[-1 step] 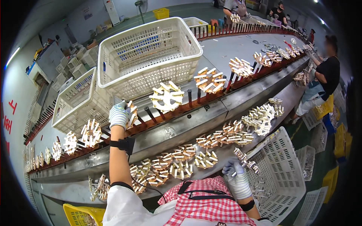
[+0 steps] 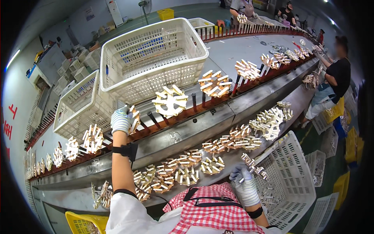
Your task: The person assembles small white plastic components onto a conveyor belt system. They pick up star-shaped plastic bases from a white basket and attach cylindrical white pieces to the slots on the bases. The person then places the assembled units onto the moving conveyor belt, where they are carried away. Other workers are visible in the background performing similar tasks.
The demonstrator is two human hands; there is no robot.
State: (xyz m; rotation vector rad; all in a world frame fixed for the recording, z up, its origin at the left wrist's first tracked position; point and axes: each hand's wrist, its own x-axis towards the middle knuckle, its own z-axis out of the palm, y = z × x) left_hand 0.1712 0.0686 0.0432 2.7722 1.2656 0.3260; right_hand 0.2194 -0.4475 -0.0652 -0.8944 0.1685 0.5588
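Note:
My left hand, in a striped white glove, is closed at the edge of a round metal rack with white rods over the row of posts. Its fingertips are partly hidden behind that rack. To its right a bright ring-shaped rack sits on a post, and a copper-coloured one stands beyond. Low on the right, my gloved right hand is closed around a tilted rack with white rods, above a white crate. Several similar racks lie on the metal ledge before me.
A large white crate and a smaller one stand on the table behind the posts. More racks sit along the row to the left. A yellow crate is at lower left. Another person works at the far right.
The racks on the posts have shifted slightly to the left, and my left hand has moved slightly left with them. My right hand and its rack have stayed in place.

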